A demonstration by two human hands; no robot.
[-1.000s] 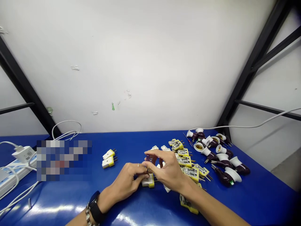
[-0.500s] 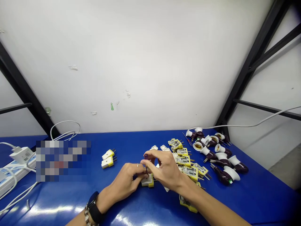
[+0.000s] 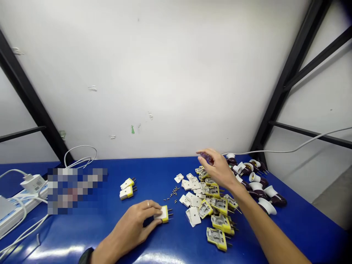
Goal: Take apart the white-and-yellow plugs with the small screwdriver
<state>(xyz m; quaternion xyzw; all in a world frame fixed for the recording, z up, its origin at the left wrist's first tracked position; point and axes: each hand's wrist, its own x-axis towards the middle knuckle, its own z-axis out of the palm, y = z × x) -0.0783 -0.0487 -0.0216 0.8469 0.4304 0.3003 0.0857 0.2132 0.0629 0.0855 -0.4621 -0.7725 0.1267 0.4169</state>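
Observation:
My left hand [image 3: 136, 223] rests on the blue table [image 3: 154, 242], fingers closed on a white and yellow plug [image 3: 164, 213] whose two prongs point right. My right hand [image 3: 217, 167] is stretched out to the far right, above the plug halves and beside the lamp sockets [image 3: 255, 181]. Its fingers pinch a small purple-handled tool [image 3: 205, 156]. Between the hands lie white plug covers [image 3: 192, 200] and a few small screws [image 3: 172, 193].
Two finished white and yellow plugs [image 3: 127, 188] lie left of centre. Yellow plug bases [image 3: 220, 220] are heaped on the right. A white power strip with cables [image 3: 19, 198] sits at the left edge. A white cable [image 3: 288, 149] runs along the right wall, past black frame bars [image 3: 286, 77].
My hands were together over one plug at the centre. Now the right hand has moved away to the far right with the small tool, and the left holds the plug down alone.

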